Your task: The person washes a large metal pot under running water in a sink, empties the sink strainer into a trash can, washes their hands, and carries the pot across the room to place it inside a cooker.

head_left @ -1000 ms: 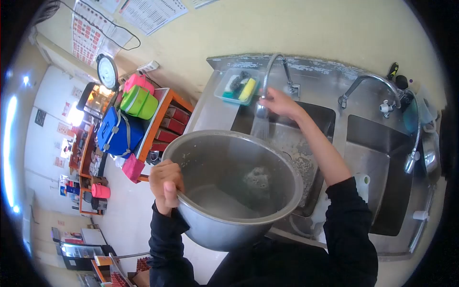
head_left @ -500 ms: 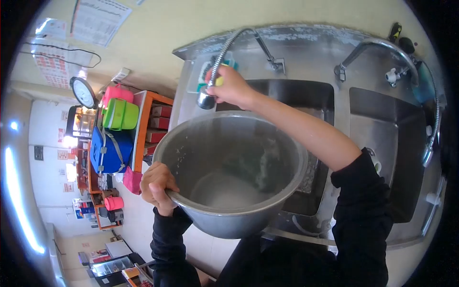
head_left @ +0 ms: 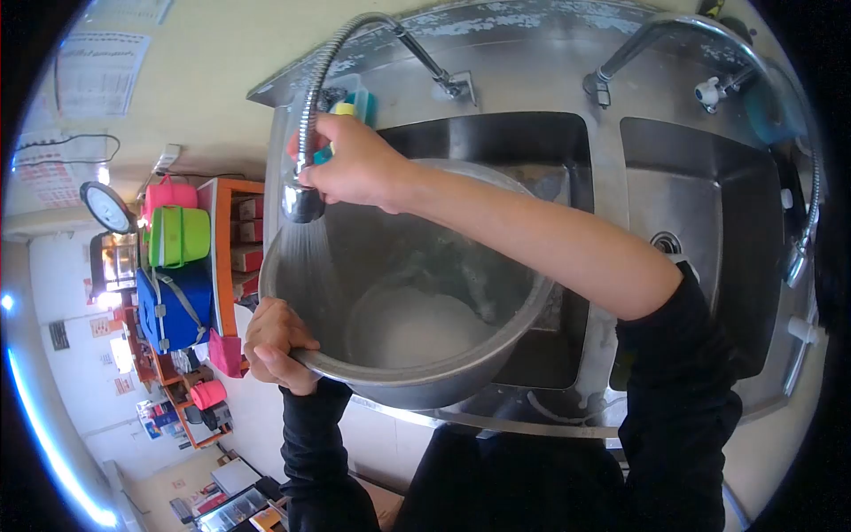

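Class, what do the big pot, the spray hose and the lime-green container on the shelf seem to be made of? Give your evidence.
Big pot: metal, possibly aluminium; dull grey with a faintly shining rim.
Spray hose: metal-looking, perhaps chromed; bright, ridged coils.
Lime-green container: probably plastic; smooth, evenly coloured.

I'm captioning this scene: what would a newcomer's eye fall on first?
The large metal pot in mid-view, gripped by the left hand. Above its left side, the right hand holds a sprayer head, water streaming into the pot. Farther left, a lime-green container and a strapped blue box stand out.
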Demonstrator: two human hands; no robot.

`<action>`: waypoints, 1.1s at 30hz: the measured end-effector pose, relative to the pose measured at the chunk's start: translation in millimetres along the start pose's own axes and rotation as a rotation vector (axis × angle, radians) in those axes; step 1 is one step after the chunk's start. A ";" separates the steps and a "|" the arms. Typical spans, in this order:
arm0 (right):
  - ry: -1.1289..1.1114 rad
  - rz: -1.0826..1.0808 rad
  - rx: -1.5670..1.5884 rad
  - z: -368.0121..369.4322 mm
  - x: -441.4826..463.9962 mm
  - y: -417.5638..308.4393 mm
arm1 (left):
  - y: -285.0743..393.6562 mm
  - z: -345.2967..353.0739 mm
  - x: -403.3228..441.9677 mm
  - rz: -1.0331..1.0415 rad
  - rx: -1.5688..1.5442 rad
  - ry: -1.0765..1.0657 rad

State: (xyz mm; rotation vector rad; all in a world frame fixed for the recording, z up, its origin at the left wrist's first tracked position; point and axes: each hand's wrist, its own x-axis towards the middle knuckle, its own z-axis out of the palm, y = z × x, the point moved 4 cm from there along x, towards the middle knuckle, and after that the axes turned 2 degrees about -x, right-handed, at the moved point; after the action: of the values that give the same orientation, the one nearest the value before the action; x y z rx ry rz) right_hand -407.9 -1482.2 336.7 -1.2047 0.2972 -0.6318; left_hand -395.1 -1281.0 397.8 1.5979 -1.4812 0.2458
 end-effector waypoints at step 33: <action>-0.065 -0.067 -0.396 -32.5 -51.3 -27.6 | -12.1 14.7 -25.1 0.103 0.172 -0.288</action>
State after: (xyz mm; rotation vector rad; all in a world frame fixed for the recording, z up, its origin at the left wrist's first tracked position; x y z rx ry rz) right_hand -474.1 -1482.5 345.4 -1.6176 0.3378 -0.6068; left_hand -397.1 -1275.9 366.8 1.7508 -1.8069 0.2125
